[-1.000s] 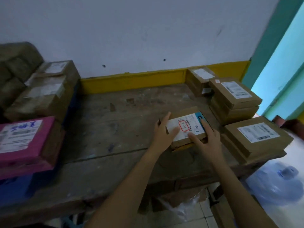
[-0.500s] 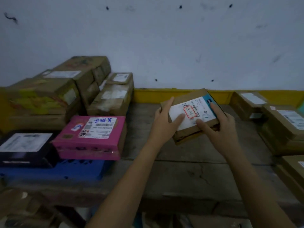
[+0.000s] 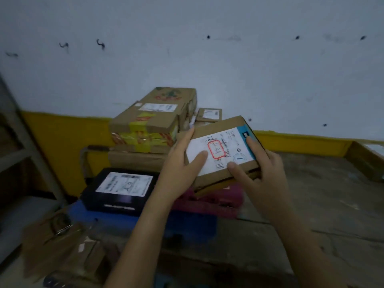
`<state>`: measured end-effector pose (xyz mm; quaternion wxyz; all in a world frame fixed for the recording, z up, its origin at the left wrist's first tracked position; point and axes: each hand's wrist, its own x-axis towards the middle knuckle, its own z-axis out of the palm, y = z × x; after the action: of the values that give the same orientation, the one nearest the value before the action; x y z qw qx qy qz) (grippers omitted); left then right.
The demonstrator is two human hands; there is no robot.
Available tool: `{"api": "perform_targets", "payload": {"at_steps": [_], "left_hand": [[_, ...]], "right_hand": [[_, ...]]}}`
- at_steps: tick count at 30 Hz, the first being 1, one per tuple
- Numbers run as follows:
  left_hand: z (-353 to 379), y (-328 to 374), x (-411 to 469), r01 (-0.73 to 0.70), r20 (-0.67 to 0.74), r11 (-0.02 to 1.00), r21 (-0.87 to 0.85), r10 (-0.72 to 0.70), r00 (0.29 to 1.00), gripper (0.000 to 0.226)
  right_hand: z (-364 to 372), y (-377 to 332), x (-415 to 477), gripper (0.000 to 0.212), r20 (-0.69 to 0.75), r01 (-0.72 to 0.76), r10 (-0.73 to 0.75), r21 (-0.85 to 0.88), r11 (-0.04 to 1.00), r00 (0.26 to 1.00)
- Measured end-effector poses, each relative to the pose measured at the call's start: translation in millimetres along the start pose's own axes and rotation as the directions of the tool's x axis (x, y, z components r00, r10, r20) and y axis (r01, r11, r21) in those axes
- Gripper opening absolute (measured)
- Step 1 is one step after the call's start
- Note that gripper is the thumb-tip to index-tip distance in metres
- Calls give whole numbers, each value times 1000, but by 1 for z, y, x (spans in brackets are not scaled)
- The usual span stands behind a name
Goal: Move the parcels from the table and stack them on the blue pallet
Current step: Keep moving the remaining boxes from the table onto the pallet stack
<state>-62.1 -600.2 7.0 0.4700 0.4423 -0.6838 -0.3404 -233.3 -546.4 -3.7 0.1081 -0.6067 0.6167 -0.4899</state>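
Cardboard parcel [image 3: 225, 124] hangs tilted at centre frame, my left hand [image 3: 177, 175] and right hand [image 3: 262, 177] gripping its edges, thumbs on the label [image 3: 218, 152]. I'd level it, then lower squarely onto the pink box [image 3: 220, 201].

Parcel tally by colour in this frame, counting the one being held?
Brown cardboard: 6 (held parcel, yellow-taped box, printed box behind it, box under those, small rear box, box at right table edge)
Black: 1 (black parcel)
Pink: 1 (pink parcel)
Total: 8; the stack may hide more.
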Motion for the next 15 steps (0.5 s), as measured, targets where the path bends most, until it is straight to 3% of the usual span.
{"api": "perform_targets", "payload": {"at_steps": [7,10,15], "left_hand": [[-123,-49,-14,104,-115,991,86,-94,989,51],[-157,-73,-9,164,-96,983,86,-156,983,45],[-182,-107,10,209,-40,966,151,-205,978,45]], "right_hand": [[114,-57,-26,80,258,42,-36,-19,999,965],[155,-69,-29,66,370,13,2,-38,999,929],[193,-72,-26,58,435,-64,75,-39,997,897]]}}
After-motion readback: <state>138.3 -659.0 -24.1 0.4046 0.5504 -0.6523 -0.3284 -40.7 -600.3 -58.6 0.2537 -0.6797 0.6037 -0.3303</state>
